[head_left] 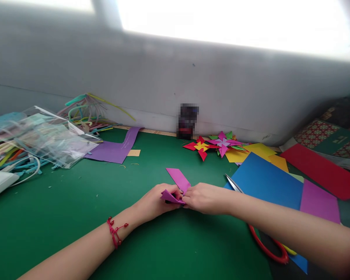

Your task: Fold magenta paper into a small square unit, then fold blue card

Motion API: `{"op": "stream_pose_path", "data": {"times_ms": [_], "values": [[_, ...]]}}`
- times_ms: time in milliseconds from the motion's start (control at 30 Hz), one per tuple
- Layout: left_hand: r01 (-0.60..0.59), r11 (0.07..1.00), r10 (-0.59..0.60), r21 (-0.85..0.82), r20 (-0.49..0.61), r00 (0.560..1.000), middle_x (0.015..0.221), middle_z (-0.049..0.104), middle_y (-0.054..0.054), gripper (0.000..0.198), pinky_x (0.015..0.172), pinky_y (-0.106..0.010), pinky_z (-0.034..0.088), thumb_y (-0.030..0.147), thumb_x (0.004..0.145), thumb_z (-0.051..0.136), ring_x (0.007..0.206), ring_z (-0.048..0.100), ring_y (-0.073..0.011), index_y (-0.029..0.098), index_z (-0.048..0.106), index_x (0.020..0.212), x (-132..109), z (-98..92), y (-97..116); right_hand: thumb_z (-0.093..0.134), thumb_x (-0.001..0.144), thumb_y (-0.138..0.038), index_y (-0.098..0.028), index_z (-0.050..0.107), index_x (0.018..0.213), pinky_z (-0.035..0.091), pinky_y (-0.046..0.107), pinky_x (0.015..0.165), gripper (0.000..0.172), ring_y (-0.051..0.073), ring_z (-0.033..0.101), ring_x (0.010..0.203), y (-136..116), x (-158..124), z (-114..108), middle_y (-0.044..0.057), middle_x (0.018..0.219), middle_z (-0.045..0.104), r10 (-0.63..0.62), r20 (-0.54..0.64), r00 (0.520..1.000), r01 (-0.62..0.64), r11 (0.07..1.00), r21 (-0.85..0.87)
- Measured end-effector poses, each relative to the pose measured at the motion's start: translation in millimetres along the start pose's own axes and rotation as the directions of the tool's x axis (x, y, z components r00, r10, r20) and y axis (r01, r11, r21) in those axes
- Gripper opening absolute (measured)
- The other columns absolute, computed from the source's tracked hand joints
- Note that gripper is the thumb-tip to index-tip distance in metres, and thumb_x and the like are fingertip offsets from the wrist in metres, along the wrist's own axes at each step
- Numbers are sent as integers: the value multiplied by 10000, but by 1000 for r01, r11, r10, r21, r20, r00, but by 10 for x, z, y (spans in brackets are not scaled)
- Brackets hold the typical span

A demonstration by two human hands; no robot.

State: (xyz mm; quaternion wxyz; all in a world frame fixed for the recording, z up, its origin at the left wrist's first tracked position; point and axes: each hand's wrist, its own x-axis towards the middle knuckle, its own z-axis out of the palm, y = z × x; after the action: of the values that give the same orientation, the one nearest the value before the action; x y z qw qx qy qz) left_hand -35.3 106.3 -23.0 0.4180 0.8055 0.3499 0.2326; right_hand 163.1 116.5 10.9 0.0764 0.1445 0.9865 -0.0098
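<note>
A folded magenta paper piece (178, 179) is held between both hands above the green tabletop (105, 210). My left hand (160, 198) is closed on its left side, and one folded flap sticks out over the fingers. My right hand (202, 198) pinches the same paper where its parts meet. A flat strip of the paper points up and away from the hands. The fingers hide the middle folds. Beside my right forearm lie scissors (268, 249) with red handles, their blades partly under the arm.
Blue (265, 182), purple-pink (321, 200) and red paper sheets (321, 171) lie at the right. Folded paper stars (221, 143) rest by the wall. At the left are a purple paper piece (111, 151), a clear plastic bag (58, 136) and many coloured strips.
</note>
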Motion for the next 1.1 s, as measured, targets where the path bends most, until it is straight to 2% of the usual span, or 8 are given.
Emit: {"op": "stream_pose_path", "data": {"times_ms": [133, 233, 367, 500, 767, 933, 1100], "values": [[53, 998, -50, -45, 48, 998, 886, 665, -14, 110, 706, -233, 439, 256, 751, 577, 792, 597, -152, 189, 610, 831, 2, -16, 2, 404, 894, -244, -160, 561, 863, 352, 248, 506, 181, 149, 573, 633, 70, 15, -47, 47, 727, 657, 20, 5, 1000, -21, 994, 109], [79, 993, -75, -88, 48, 996, 886, 666, -19, 126, 720, -241, 444, 271, 751, 582, 796, 600, -156, 181, 627, 828, 0, -22, -14, 378, 899, -250, -159, 558, 881, 339, 250, 492, 203, 155, 571, 637, 47, 12, 5, 51, 739, 656, 42, 3, 999, -42, 995, 86], [119, 975, -118, -188, 17, 993, 856, 666, -31, 141, 709, -249, 454, 290, 744, 596, 782, 601, -161, 162, 616, 800, -1, -3, -29, 320, 914, -266, -149, 536, 930, 352, 249, 508, 246, 162, 577, 684, -47, -13, 129, 71, 791, 649, 134, -73, 988, -130, 990, 55], [131, 962, -138, -240, -16, 990, 866, 666, -29, 149, 707, -257, 460, 288, 720, 624, 787, 601, -167, 165, 608, 803, 8, 14, -22, 325, 912, -365, -140, 512, 970, 377, 259, 521, 298, 175, 580, 714, -102, -43, 183, 87, 799, 633, 205, -101, 973, -198, 977, 78], [88, 961, -92, -262, -4, 996, 835, 665, -36, 190, 681, -239, 457, 320, 695, 646, 766, 603, -155, 147, 592, 752, 21, 19, -39, 297, 930, -202, -137, 531, 903, 297, 258, 477, 245, 157, 557, 618, -25, -20, 170, 64, 736, 635, 60, -80, 995, -64, 997, -42], [94, 973, -98, -212, -7, 995, 818, 665, -28, 169, 668, -233, 457, 310, 703, 640, 750, 602, -151, 154, 601, 753, 27, 36, -81, 290, 934, -239, -156, 553, 891, 284, 266, 494, 278, 146, 551, 591, 12, 9, 83, 47, 721, 647, 65, 10, 998, -65, 996, 65], [32, 989, -33, -146, -3, 999, 859, 647, -29, 147, 717, -237, 443, 302, 734, 616, 773, 588, -146, 175, 641, 803, 18, 0, -44, 280, 936, -263, -161, 560, 869, 292, 266, 508, 306, 145, 552, 601, 29, -8, 100, 43, 731, 647, 62, -51, 997, -55, 990, 127]]}}
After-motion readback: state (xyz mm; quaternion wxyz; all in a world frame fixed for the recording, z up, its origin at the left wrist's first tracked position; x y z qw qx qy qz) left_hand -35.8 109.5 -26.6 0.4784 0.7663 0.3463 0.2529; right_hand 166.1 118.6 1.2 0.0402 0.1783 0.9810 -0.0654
